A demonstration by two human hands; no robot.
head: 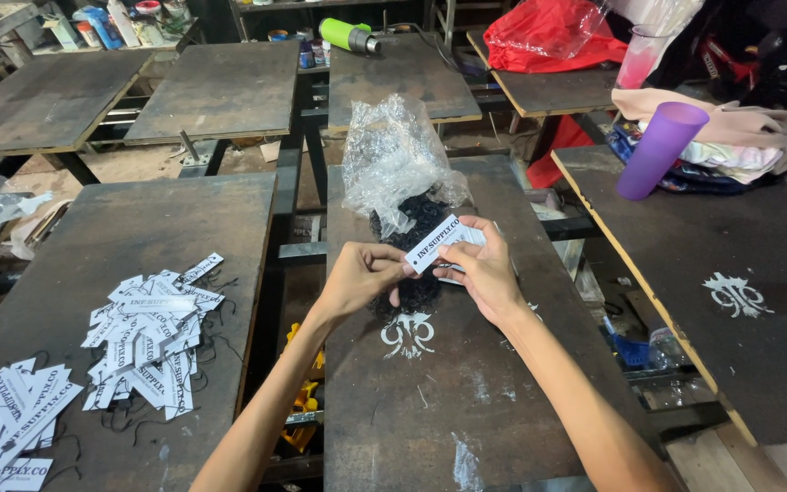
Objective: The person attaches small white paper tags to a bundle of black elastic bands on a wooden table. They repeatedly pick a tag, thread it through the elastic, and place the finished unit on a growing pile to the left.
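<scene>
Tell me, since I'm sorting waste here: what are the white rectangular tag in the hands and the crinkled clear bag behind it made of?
White rectangular tag: likely stiff matt card, holding flat. Crinkled clear bag: thin glossy plastic film, creased and see-through.

Black bundle (pixel 418 264) — partly hidden behind both hands and the tag (pixel 444 242); lower-left tag stack (pixel 6 435) — cut off by frame edge.

Both bare forearms were stretched forward and angled inward, so that the hands met at the middle. The left hand (pixel 362 278) was curled, fingertips pinched together. The right hand (pixel 483 271) was held just beside it, thumb and fingers closed in a grip.
</scene>
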